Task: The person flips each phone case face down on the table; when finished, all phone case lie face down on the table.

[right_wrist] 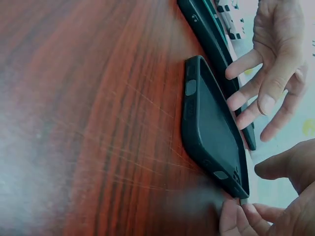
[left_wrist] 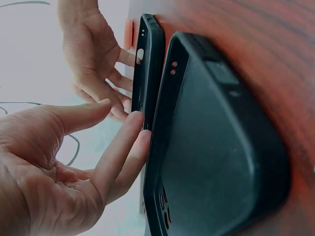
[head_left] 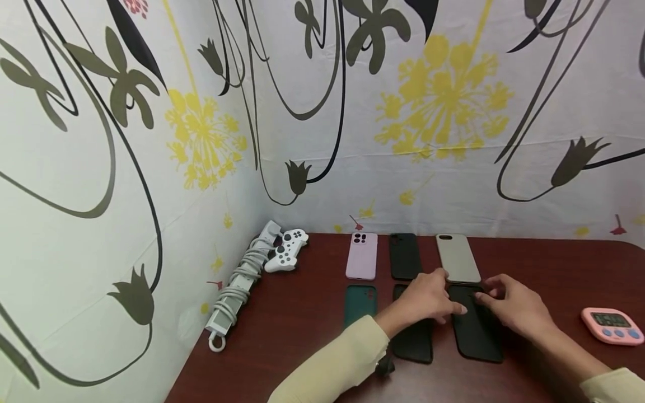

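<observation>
**Two hands meet over the near-right black phone case**

Six phone cases lie in two rows on a dark red wooden table. In the far row, from left to right, are a pink case, a black case and a grey case. In the near row, a green case lies to the left, a middle black case has its far end hidden under the left hand, and the right black case lies open side up at the right end.

The left hand reaches across the middle case, its fingers nearly straight and its fingertips touching the left edge of the right black case; it holds nothing. The right hand rests at that case's far right corner with loosely bent fingers. In the right wrist view its fingertips sit against the corner, but they are cut off by the frame, so a pinch cannot be confirmed.

A white game controller and a white power strip wrapped in its cord lie along the left wall. A pink timer stands near the right edge; its display is too small to read.
</observation>
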Motion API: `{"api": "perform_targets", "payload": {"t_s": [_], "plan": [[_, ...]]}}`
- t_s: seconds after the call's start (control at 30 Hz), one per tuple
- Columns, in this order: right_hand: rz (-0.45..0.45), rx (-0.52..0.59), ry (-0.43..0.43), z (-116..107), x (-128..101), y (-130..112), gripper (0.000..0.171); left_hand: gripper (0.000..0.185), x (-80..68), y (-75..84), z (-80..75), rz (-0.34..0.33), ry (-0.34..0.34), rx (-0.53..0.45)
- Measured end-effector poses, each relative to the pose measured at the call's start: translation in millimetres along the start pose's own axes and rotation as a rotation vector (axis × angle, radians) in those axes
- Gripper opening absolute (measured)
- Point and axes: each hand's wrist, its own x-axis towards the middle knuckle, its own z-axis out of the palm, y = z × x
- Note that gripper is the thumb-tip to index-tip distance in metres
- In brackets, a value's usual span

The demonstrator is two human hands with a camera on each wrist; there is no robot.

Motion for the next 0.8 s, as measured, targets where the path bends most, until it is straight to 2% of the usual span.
{"api": "perform_targets", "payload": {"t_s": [0.13, 0.27, 0.5, 0.63, 0.8], "plan": [[0.048, 0.017, -0.033, -1, -5, 3, 0.071, 0.072, -2.6, 0.7, 3.9, -0.026, -0.006, 0.019], [0.061, 0.058, -0.065, 0, -11, 9, 0.064, 0.065, -1.4, 0.8, 7.7, -0.03, -0.008, 0.05], [0.031, 0.109, -0.109, 4, -13, 17, 0.057, 0.047, 6.5, 0.4, 18.6, 0.028, -0.008, 0.231], [0.011, 0.145, -0.114, 4, -13, 19, 0.059, 0.047, 9.7, 2.6, 21.5, 0.063, 0.001, 0.324], [-0.008, 0.157, -0.108, 3, -12, 21, 0.059, 0.055, 11.7, 4.5, 19.3, 0.055, -0.012, 0.353]]}}
